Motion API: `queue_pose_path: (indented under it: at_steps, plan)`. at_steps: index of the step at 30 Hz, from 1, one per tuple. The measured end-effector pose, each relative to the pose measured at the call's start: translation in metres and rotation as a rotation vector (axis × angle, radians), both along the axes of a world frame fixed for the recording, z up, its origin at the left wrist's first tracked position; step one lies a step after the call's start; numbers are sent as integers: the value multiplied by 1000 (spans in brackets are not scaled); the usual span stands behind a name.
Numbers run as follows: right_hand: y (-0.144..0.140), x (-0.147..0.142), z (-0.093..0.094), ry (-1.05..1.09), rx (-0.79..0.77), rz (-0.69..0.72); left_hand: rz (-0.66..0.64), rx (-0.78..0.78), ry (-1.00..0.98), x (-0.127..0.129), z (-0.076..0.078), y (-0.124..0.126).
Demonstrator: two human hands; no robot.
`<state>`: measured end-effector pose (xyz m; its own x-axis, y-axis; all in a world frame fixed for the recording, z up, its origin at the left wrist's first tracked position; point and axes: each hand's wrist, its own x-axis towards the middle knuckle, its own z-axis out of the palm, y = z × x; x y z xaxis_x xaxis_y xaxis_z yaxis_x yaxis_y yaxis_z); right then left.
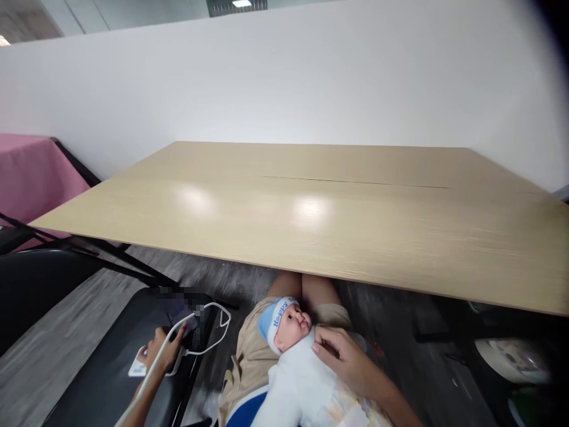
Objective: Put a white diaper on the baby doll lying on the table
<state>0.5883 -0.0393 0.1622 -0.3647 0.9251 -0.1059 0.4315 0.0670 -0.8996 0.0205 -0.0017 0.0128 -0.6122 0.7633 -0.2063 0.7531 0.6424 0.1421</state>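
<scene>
A baby doll (293,373) in white clothing lies on my lap, its head turned to the right, wearing a blue and white cap (273,320) with lettering. My right hand (344,356) rests on the doll's upper chest, fingers curled against the white cloth, the forearm along its side. On the black chair seat to my left, my left hand (162,350) closes over a white power bank (137,366), which shows on both sides of the hand. Just beyond its fingertips lies a dark, phone-like device (180,308), partly blurred out. A white cable (213,344) loops beside them.
A wide wooden table (311,231) spans the front, its near edge above my knees. Behind it stands a white partition (288,83). The black chair (115,356) is at left, with a pink cloth (35,172) farther back. A whitish rounded object (511,359) sits low at right.
</scene>
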Motion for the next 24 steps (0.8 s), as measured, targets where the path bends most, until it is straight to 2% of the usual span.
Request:
queue_pose_path:
  at_steps: [5, 12, 24]
  plan:
    - [1, 0, 2, -1, -14, 13, 18, -15, -25, 14, 10, -1]
    - [1, -1, 6, 16, -41, -9, 14, 5, -29, 16, 9, -3]
    - [-2, 1, 1, 47, -48, -13, 62, 3, -39, 19, 13, 2]
